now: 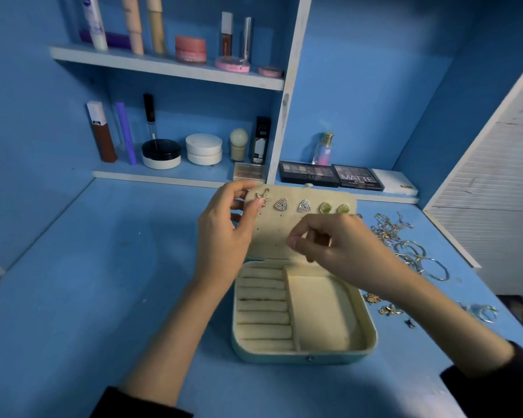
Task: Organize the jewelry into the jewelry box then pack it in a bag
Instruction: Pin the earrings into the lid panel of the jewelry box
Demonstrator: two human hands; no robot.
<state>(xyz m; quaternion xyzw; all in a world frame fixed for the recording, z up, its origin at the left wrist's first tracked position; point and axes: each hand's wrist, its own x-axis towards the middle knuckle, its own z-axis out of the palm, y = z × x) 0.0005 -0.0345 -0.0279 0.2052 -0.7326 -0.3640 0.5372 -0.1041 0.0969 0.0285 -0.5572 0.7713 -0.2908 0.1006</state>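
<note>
An open jewelry box (pixel 360 336) sits on the blue desk, its cream lid panel (pixel 284 227) standing up. Pinned along the panel's top are a star-shaped earring (pixel 262 197), two triangular earrings (pixel 292 205) and two green earrings (pixel 334 208). My left hand (pixel 224 233) grips the lid's left edge, its thumb pressing the star earring against the panel. In front of the panel my right hand (pixel 329 245) hovers with thumb and forefinger pinched together; whatever they hold is too small to see. Ring rolls (pixel 263 309) and one side compartment (pixel 320 312) lie below.
Loose chains and bangles (pixel 411 245) lie on the desk right of the box, with small gold pieces (pixel 387 309) nearer me. Eyeshadow palettes (pixel 329 173) and cosmetics on shelves (pixel 169 64) stand behind. A white slatted panel (pixel 501 182) borders the right side.
</note>
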